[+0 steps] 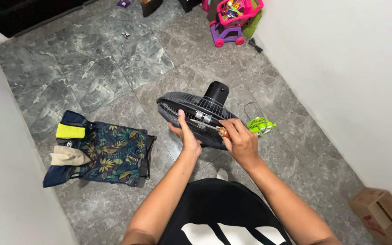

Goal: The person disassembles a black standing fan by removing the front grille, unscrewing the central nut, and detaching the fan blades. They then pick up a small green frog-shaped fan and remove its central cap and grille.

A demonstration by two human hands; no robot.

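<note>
A black fan head (pixel 196 115) was held above the grey tiled floor (pixel 114 68), its near rim gripped by the left hand (pixel 188 136). A screwdriver (pixel 212 127) was pinched in the right hand (pixel 241 141), fingers closed round its handle, tip laid against the grille.

one package shows: a brown cardboard box (pixel 382 217) on the grey tiled floor, well off to the right of the black fan (pixel 196 119) and nearer the viewer, close against the white wall. it is a squat rectangular carton, tilted a little, with red printing on its side. there are no signs or screens.
</note>
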